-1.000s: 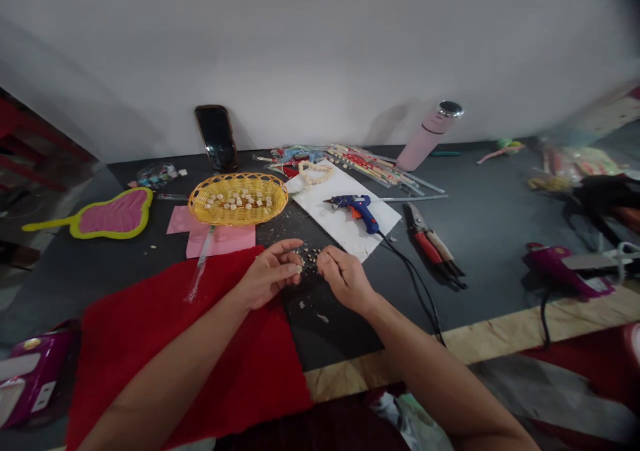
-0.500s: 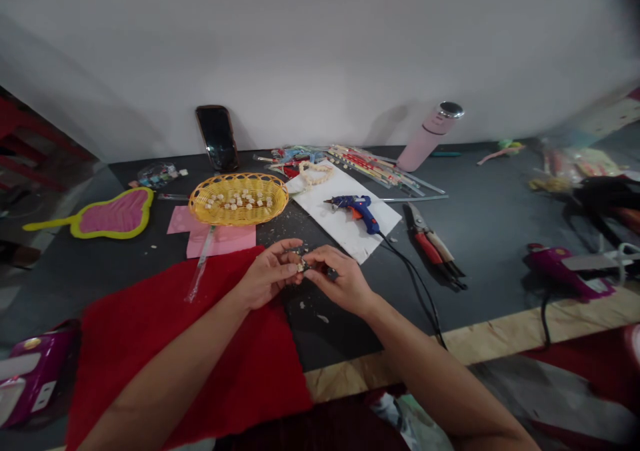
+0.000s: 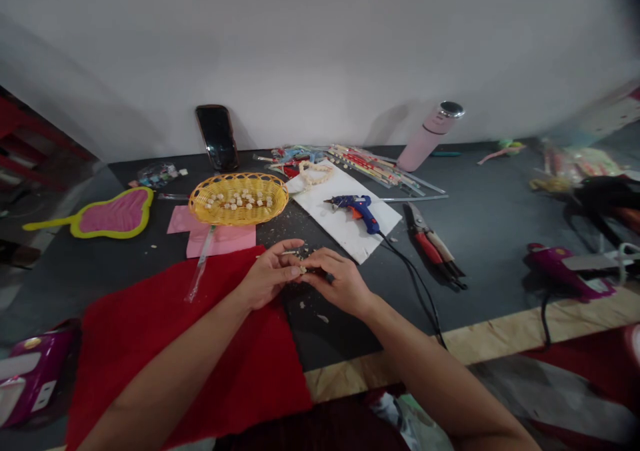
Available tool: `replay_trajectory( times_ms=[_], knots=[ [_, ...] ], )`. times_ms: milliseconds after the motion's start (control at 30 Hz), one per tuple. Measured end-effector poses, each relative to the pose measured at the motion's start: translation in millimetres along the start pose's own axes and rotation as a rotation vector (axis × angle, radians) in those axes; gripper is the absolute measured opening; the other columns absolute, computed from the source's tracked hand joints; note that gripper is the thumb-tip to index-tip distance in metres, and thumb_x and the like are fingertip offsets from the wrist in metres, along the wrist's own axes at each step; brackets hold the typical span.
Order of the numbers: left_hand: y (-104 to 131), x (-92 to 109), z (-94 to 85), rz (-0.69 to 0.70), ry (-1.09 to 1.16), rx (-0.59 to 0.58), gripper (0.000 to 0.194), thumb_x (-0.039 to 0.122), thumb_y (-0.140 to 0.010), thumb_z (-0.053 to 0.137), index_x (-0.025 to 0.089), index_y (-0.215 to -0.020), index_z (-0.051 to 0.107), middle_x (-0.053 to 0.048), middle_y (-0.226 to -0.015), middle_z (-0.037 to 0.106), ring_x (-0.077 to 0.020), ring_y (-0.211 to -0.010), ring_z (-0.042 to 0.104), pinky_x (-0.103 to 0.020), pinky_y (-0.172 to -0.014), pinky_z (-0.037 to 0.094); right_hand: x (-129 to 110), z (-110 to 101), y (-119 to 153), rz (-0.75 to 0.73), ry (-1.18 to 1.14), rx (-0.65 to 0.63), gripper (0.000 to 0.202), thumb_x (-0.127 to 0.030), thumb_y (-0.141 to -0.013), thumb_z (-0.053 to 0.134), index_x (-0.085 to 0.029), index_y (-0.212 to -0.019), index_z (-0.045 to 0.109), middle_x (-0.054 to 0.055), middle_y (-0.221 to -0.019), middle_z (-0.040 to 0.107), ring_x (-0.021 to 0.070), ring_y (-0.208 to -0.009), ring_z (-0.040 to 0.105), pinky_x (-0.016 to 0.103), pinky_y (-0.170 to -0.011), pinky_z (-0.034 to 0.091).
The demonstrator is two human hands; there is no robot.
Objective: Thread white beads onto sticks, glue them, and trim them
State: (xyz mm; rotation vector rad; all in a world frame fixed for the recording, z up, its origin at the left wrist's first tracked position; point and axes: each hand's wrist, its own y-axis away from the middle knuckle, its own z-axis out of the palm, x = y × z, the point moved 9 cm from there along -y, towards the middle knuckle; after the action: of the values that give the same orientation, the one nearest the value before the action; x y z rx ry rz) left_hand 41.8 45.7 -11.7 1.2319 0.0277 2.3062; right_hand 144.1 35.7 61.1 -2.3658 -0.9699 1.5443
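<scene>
My left hand (image 3: pixel 270 274) pinches a small cream-coloured piece (image 3: pixel 303 270) between thumb and fingers, above the dark table near the red cloth's edge. My right hand (image 3: pixel 337 279) meets it from the right, its thumb and fingertips closed on the same piece. A thin pale stick (image 3: pixel 289 253) shows by the left fingers; part of it is hidden. Beyond the hands stands a yellow oval basket (image 3: pixel 197 212) with several similar small cream pieces inside. Pale crumbs lie on the table around the fingers.
A blue glue gun (image 3: pixel 356 206) rests on a white board (image 3: pixel 325 221), its cord running forward. Right of it lie red-handled pruning shears (image 3: pixel 434 246). A pink flask (image 3: pixel 427 138) and a phone (image 3: pixel 217 136) stand by the wall. Red cloth (image 3: pixel 200 364) covers the front left.
My right fingers have closed in over the small piece and shifted slightly left. A thin pale stick now shows by the left fingers. The surrounding things have not moved.
</scene>
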Motion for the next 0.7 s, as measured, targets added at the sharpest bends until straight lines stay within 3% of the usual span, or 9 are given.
replay_trajectory(
  times_ms=[700],
  knots=[
    [0.6,0.7,-4.8,-0.003,-0.041,0.029,0.066,0.011,-0.06,0.078,0.018,-0.12,0.05,0.003,-0.064,0.063,-0.0065,-0.056,0.055,-0.018,-0.059,0.039,1.7,5.0,0.7,-0.013,0.002,0.026,0.008,-0.021,-0.086,0.058,-0.019,-0.089,0.065,0.004,-0.078,0.063,0.0135,-0.073,0.06,0.026,-0.067,0.05]
  ],
)
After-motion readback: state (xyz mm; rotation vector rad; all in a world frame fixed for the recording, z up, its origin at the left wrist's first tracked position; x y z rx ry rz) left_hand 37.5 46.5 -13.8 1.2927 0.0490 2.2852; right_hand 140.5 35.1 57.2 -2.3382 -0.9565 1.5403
